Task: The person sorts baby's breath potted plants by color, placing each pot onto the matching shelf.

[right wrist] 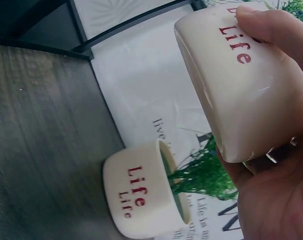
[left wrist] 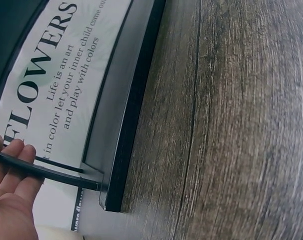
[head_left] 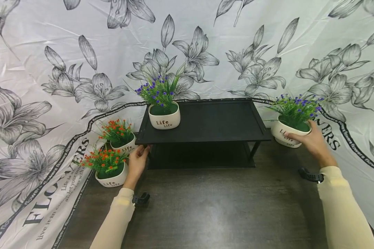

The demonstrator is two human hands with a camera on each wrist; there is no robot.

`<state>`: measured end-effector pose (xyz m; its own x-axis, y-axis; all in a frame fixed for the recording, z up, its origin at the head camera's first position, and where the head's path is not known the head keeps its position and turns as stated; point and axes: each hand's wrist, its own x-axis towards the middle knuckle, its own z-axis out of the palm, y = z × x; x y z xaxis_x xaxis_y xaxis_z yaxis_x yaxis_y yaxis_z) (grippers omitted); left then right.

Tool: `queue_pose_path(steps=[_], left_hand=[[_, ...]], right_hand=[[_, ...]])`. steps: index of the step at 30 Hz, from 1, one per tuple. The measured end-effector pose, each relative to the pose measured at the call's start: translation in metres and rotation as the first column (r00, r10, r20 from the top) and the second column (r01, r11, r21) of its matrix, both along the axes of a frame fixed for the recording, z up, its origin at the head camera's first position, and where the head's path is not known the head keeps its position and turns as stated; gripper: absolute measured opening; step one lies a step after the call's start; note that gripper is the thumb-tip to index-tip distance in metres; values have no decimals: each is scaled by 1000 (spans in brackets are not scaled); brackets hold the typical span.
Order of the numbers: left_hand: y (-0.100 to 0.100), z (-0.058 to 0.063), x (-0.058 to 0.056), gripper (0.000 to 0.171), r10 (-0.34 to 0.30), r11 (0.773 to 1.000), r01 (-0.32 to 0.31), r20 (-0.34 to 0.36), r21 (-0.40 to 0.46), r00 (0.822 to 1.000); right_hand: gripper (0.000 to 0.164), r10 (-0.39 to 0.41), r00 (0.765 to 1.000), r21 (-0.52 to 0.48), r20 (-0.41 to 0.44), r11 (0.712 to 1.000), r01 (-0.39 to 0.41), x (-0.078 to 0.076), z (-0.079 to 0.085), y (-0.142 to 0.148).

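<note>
My left hand (head_left: pixel 137 164) is at the front left corner of a black two-tier shelf (head_left: pixel 218 119). Its fingers curl round a thin black leg (left wrist: pixel 66 178) of that shelf, seen in the left wrist view. At the right, my right hand (head_left: pixel 314 143) grips a white oval flowerpot (right wrist: pixel 246 85) lettered "Life", with purple flowers (head_left: pixel 299 103) and green leaves. Its thumb lies across the lettering. A second white "Life" pot (right wrist: pixel 141 192) stands on the table beyond the held one in the right wrist view; the held pot mostly hides it from the head view.
On the shelf's top left stands a white pot (head_left: pixel 164 119) with purple flowers. Two pots with orange-red flowers, one behind (head_left: pixel 123 147) and one in front (head_left: pixel 112 178), stand left of the shelf. A flower-printed cloth (head_left: pixel 112 45) surrounds the dark wooden table (head_left: pixel 205 207).
</note>
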<state>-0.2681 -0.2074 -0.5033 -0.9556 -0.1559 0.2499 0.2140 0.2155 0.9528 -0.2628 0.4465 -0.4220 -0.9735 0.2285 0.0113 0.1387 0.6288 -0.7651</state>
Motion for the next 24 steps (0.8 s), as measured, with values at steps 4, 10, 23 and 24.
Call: queue_pose_path(steps=[4,10,23,24], left_hand=[[-5,-14,-8,33,14,1000,-14,5,-3,1000],[-8,-17,-9,33,1,1000,-1,-14,-10,1000],[-6,-16,-8,32,13,999,-13,-20,-30,1000],[-6,-16,-8,31,16,999,-17,-23,-31,1000]], right_hand=[[126,-26,1000,18,-8,1000,26,1,9,2],[125,-22,1000,24,-18,999,23,1,24,6],[122,-46,996,29,-72,998,49,-2,56,10],[122,-45,997,27,-69,999,47,-2,59,10]])
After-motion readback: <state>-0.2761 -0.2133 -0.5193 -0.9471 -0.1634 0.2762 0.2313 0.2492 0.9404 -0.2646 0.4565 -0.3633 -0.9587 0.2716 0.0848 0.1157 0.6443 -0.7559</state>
